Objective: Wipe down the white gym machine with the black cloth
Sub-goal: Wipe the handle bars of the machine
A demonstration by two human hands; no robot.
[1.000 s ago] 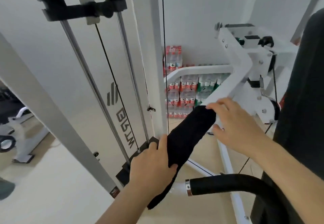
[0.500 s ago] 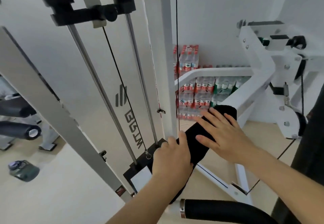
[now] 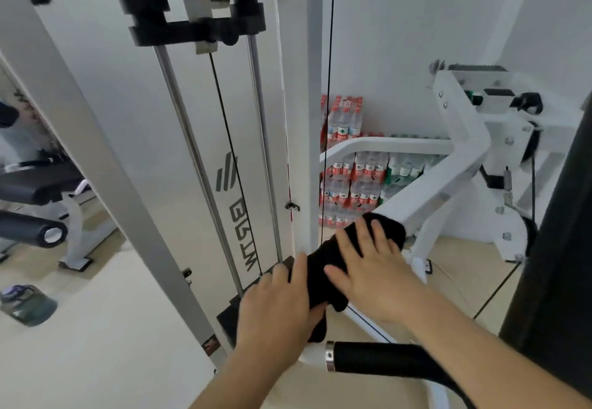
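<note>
The black cloth (image 3: 323, 261) lies draped over a slanted white arm (image 3: 426, 197) of the white gym machine, low in the middle of the view. My right hand (image 3: 368, 264) lies flat on top of the cloth with fingers spread. My left hand (image 3: 282, 306) holds the cloth's lower end against the arm, thumb up along the cloth. A strip of cloth hangs down below my left hand. The machine's white panel (image 3: 205, 152) with two steel guide rods and a black weight block (image 3: 198, 14) rises behind my hands.
A black foam handle (image 3: 384, 360) juts out just below my hands. Black cables run down the frame. Stacked packs of water bottles (image 3: 355, 178) stand against the back wall. A dark pad (image 3: 563, 248) fills the right edge. A bench (image 3: 35, 197) and a jug (image 3: 25, 304) sit left.
My right hand has slid down the arm over the cloth toward my left hand, bunching the cloth shorter. The view has shifted left, showing more of the bench side.
</note>
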